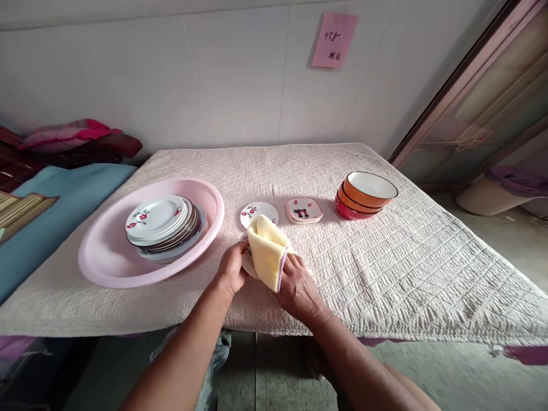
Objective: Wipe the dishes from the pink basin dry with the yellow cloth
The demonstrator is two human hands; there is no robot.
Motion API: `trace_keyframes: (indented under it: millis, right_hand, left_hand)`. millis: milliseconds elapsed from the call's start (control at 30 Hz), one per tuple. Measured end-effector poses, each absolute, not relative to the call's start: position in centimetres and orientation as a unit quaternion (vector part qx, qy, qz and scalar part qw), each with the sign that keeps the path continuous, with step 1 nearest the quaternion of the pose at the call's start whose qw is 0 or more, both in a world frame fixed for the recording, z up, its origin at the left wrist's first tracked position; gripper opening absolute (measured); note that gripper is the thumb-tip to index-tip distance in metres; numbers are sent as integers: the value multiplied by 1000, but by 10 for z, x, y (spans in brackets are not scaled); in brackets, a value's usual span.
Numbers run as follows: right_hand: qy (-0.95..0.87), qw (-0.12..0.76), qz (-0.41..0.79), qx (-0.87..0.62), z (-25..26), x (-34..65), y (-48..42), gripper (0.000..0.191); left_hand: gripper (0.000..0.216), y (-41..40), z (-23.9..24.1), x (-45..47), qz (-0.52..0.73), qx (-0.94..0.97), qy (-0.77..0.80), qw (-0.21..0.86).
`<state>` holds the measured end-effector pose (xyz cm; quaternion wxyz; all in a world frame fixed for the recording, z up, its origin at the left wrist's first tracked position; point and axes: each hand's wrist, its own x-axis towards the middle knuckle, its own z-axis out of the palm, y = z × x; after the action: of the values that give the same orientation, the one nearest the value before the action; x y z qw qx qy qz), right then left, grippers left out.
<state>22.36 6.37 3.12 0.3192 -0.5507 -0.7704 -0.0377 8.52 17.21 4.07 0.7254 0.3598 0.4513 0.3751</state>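
Yellow cloth [268, 255] was gripped by right hand [299, 289], plate [248, 265] by left hand [232, 268] — wiping seemed underway, steady rim-hold likely needed next

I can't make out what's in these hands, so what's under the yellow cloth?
Under the yellow cloth is a pale, patterned plate, held by the left hand. Only its left part shows; the cloth in the right hand hides most of the rest.

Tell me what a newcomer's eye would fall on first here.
Probably the wide pink basin, at left on the quilted cover, with a stack of plates inside. Next, the yellow cloth in the right hand, front and centre, against a plate that the left hand holds. Orange and red bowls stand at right.
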Motion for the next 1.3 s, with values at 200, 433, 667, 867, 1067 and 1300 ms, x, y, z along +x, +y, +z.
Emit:
trace_keyframes:
  millis: [200,433,667,867,1067,1300]
  right_hand:
    - [-717,375,-81,-582,8,223,72,19]
    - [-736,380,-113,-549,23,212,74,18]
    - [-726,381,-137,-555,4,237,76,21]
    - [-699,406,-129,-575,16,209,68,20]
    - [-729,356,-163,-561,24,236,74,22]
    - [-698,427,-140,-558,15,216,75,18]
  left_hand:
    - [38,142,48,113,384,288,402,780]
    - [49,141,38,116,418,192,341,820]
    - [44,141,63,111,391,250,395,793]
    - [50,133,32,124,452,239,351,785]
    - [44,153,57,101,401,219,383,803]
    - [41,130,59,125,445,214,355,794]
